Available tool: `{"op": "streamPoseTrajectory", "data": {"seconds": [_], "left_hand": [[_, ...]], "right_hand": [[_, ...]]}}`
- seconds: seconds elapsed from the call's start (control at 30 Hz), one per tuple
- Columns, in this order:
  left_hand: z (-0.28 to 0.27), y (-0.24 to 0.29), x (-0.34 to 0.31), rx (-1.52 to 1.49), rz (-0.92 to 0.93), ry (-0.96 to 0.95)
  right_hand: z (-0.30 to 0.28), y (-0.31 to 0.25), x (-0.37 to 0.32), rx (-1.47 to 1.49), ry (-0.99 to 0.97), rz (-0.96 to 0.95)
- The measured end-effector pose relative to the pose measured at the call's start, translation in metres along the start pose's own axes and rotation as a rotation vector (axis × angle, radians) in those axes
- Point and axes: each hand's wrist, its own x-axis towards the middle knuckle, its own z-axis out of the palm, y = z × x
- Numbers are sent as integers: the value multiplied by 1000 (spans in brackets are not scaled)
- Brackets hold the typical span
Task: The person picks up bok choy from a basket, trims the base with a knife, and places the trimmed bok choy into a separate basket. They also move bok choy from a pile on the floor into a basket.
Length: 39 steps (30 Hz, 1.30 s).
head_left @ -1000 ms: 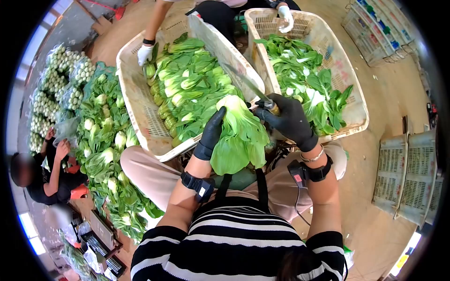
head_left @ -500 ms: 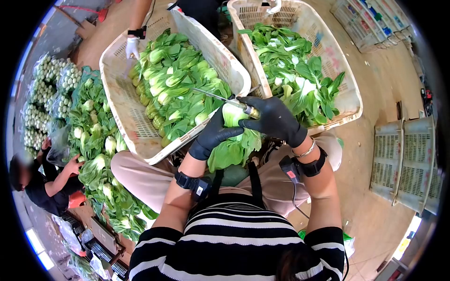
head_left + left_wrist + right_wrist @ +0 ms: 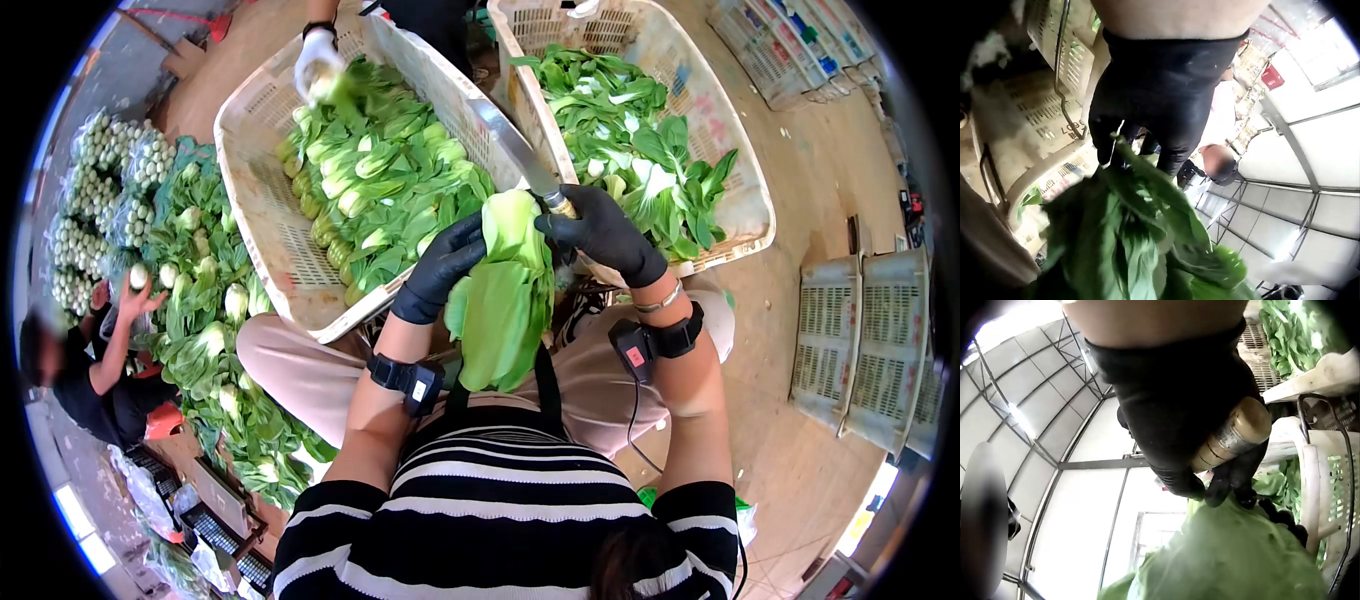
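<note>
A bok choy (image 3: 505, 300) is held before the person's lap, pale base away from the body and leaves hanging toward it. The black-gloved left hand (image 3: 440, 270) grips it from the left side near the base; in the left wrist view its leaves (image 3: 1122, 231) spread below the fingers. The right hand (image 3: 605, 235), gloved likewise, holds a knife (image 3: 522, 160) by its wooden handle (image 3: 1235, 434). The blade points forward and left, clear of the base. Right-hand fingertips are right at the stalks in the right wrist view.
Ahead, a left crate (image 3: 255, 215) holds rows of bok choy, and a right crate (image 3: 735, 160) holds loose leaves. Another person's white-gloved hand (image 3: 318, 62) is over the left crate. A bok choy heap (image 3: 205, 300) lies left; grey crates (image 3: 870, 340) stand right.
The knife came down across the bok choy's base, then swung up and away from it. The bok choy has turned, its broad outer leaf now facing up. The other person's white-gloved hand moved over the crate.
</note>
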Motion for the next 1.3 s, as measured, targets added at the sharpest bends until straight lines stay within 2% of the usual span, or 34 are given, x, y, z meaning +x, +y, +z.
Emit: {"op": "streamPoseTrajectory", "data": {"seconds": [0.03,0.1,0.13,0.17,0.23,0.27,0.37,0.4,0.43,0.47,0.57,0.6,0.63,0.7,0.73,0.83,0.9,0.97,1.0,1.03,1.07,1.1,1.17,1.23,1.27,1.3], "left_hand": [[5,-1,0,-14,58,68],[7,-3,1,-8,55,106],[10,-9,3,-80,94,75],[10,-11,3,-152,135,45],[7,-9,1,-74,141,44],[7,-9,-1,-57,122,68],[11,-6,-5,-40,87,143],[10,-6,-3,84,106,150],[10,-5,-1,206,127,157],[11,-4,-1,200,91,167],[7,-5,2,293,55,116],[10,0,1,291,46,127],[11,4,1,285,43,137],[10,8,0,324,30,120],[9,8,0,303,20,101],[9,12,-3,178,-28,20],[3,14,-4,137,-40,11],[-8,18,-7,184,-90,-130],[-13,12,-10,156,-71,-188],[-13,15,-14,186,-107,-257],[-12,16,-16,133,-118,-253],[-12,16,-17,83,-126,-248],[-14,17,-20,-57,-90,-209],[-14,-1,-25,-377,-101,-82],[-23,-24,-23,-562,-137,-23],[-28,-39,-21,-749,-174,40]], "right_hand": [[0,0,0,-3,-5,-3],[-1,-2,0,148,-59,136],[1,5,1,6,-46,38],[1,6,1,2,-52,36],[2,4,0,-64,-46,144],[1,1,-4,-187,1,103],[1,5,-4,-105,-13,71],[3,4,-5,-104,-14,75],[7,0,-5,-202,0,7],[9,-2,-6,-300,12,-60],[13,4,-4,-356,72,-130],[15,10,-1,-392,108,-305],[14,14,-2,-389,96,-302],[14,16,-4,-198,46,-121],[11,0,-8,-77,-48,142],[8,-9,-10,-61,-72,242],[9,3,-10,8,-41,206],[4,27,-7,64,40,171],[-2,7,-10,-156,71,220],[-11,9,-10,-381,128,33],[-27,23,-8,-502,226,123],[-52,49,-8,-695,347,13],[-87,50,-18,-1134,589,89],[-101,45,-25,-1141,653,358],[-101,54,-25,-1153,718,193],[-83,31,-24,-900,664,266]]}}
